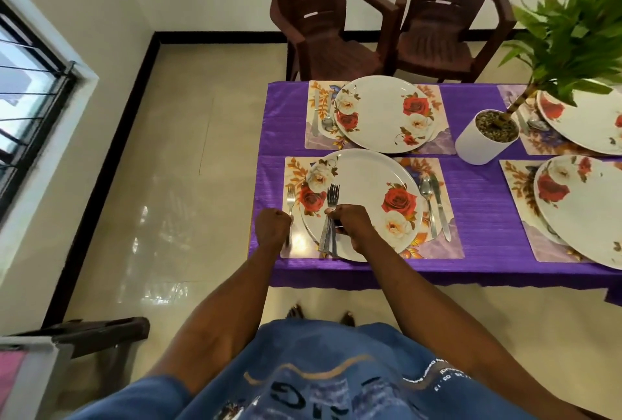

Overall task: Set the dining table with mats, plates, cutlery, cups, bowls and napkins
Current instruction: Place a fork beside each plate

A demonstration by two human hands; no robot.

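Note:
The near-left floral mat [434, 248] carries a rose-patterned plate [367, 190]. My left hand [272, 228] pinches the handle of a single fork [290, 199] lying on the mat left of that plate. My right hand [350, 222] is closed around a bundle of forks [331, 217] held over the plate, tines pointing away. A spoon [426, 197] and a knife [439, 204] lie on the mat to the plate's right. The far-left mat [436, 137] has a plate [380, 113] with a knife [315, 116] and spoon [327, 120] on its left.
A purple cloth [481, 184] covers the table. A white pot with a green plant [481, 140] stands mid-table. Two more mats with plates [585, 211] [582, 116] sit at the right. Two brown plastic chairs [330, 26] [444, 22] stand behind the table. Tiled floor and a window lie left.

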